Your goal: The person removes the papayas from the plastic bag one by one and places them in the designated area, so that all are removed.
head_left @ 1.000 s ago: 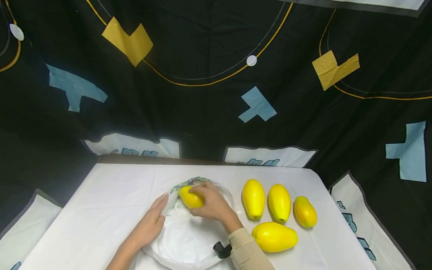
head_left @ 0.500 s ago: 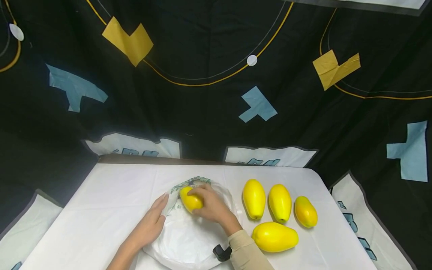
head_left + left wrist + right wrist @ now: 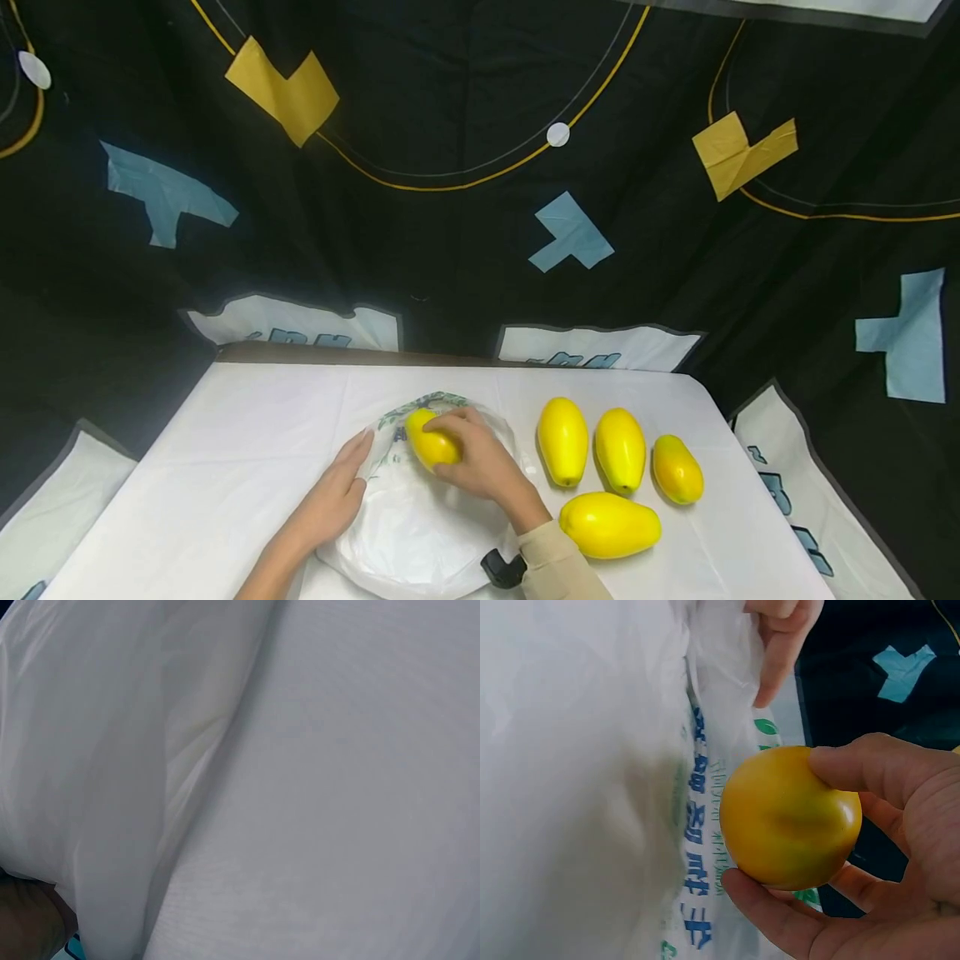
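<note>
My right hand [image 3: 480,457] grips a yellow papaya [image 3: 432,442], thumb and fingers spread round its sides. The papaya is over the mouth of a white plastic bag [image 3: 420,533]. In the right wrist view the rounded end of the papaya [image 3: 784,825] faces the camera, close to the printed rim of the bag [image 3: 697,802]. My left hand [image 3: 333,496] holds the bag's left edge; its fingers [image 3: 780,664] show at the top of the right wrist view, against the film. Bag film [image 3: 112,750] fills the left side of the left wrist view.
To the right of the bag lie more papayas: two side by side [image 3: 563,442], a smaller one [image 3: 678,469] and one lying crosswise in front [image 3: 611,525]. A white cloth covers the table [image 3: 247,450]. Behind it hangs a dark patterned cloth [image 3: 420,258].
The right hand and the papaya have shifted slightly to the right over the bag, and the papaya is turned a little. The left hand has stayed in place.
</note>
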